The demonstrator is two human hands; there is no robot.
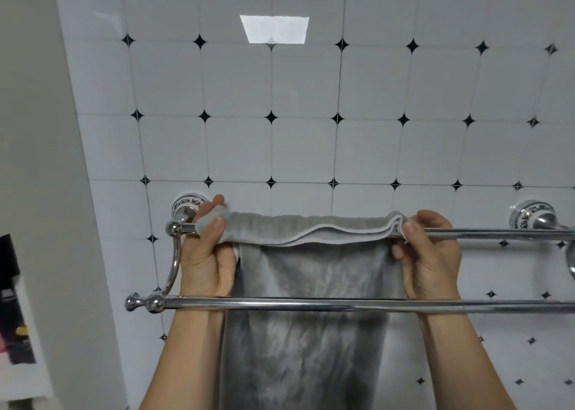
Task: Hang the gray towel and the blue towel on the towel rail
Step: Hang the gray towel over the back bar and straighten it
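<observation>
The gray towel [311,285] drapes over the rear bar of the chrome towel rail [482,233] and hangs down behind the front bar [311,304]. My left hand [207,254] pinches the towel's top left corner by the left wall bracket. My right hand [431,251] grips the folded top right corner against the rear bar. Both forearms reach up from under the front bar. The blue towel is not in view.
The white tiled wall [305,148] with black diamond insets lies behind the rail. Patterned ceramic wall mounts sit at the left [186,206] and right [533,215]. A plain wall edge [46,161] and a dark box [12,300] stand at the left.
</observation>
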